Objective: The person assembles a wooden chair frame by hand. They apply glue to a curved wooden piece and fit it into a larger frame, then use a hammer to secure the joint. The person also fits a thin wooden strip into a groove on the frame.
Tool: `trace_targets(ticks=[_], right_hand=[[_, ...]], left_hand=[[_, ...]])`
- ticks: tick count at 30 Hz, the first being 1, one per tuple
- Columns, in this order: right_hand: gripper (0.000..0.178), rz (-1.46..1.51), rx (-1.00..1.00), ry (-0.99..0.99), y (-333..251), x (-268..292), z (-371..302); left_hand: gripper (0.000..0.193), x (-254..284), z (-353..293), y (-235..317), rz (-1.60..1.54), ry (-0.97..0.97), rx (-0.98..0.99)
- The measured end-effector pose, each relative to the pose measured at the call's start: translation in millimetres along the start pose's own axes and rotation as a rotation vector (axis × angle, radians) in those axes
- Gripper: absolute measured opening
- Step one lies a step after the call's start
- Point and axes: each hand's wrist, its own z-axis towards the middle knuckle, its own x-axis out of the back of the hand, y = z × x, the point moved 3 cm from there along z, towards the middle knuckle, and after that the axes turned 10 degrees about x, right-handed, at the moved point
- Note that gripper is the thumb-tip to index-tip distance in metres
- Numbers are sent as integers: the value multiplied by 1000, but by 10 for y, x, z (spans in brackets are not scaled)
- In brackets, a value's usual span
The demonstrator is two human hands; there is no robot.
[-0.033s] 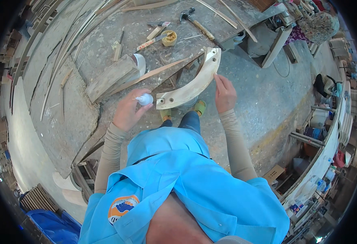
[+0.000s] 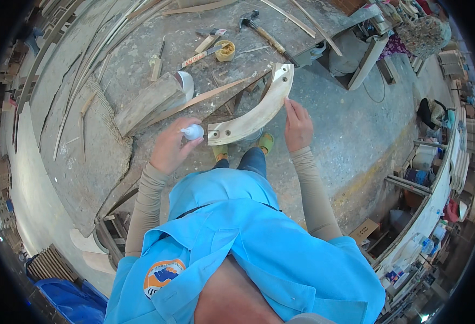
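My left hand (image 2: 171,146) is closed around a small white bottle (image 2: 193,132) with a narrow nozzle, held just left of a curved wooden piece (image 2: 255,114). Pale and arc-shaped, this piece has dark round holes near both ends. Its lower left end comes close to the bottle without touching it. At the outer edge of the arc, toward its upper right end, the fingertips of my right hand (image 2: 299,125) are pressed together on the wood. The thumb there is mostly hidden. What supports the piece underneath cannot be made out.
On the worn workbench (image 2: 140,59) lie a claw hammer (image 2: 270,39), a tub of yellowish paste (image 2: 225,51), a chisel (image 2: 158,62) and a wooden block (image 2: 150,102). Long thin strips lie along the left. A shelf of clutter (image 2: 410,183) stands at the right.
My right hand has shifted very slightly to the left along the edge of the curved piece. The left hand, the bottle and the curved piece look unmoved.
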Motion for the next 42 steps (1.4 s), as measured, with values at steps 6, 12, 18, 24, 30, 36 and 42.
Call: trace_targets(ticks=[6,12,18,24,30,36,42], right_hand=[[65,-3,-50,-92,-85,-29,-76],[68,20,-128,-91,-78,-45,-106],[75,-46,-124,-176,-60,-53,-46],[74,-95,-116,-161,-88,-69,-43],[70,-81,-145,-148,-123,-92,-35],[68,-70,-150,-132,-130,-117,-30],[69,-31,-163,-144,-187,-108,-78]], left_hand=[[34,6,50,19,-6,-15,-14],[35,20,67,10,-30,-9,-37],[36,10,54,-1,-14,-4,-47],[33,38,29,9,-41,-20,-2],[31,64,3,-34,-74,-28,52],[29,49,13,-69,-174,-26,103],[38,49,30,-3,-212,-69,116]])
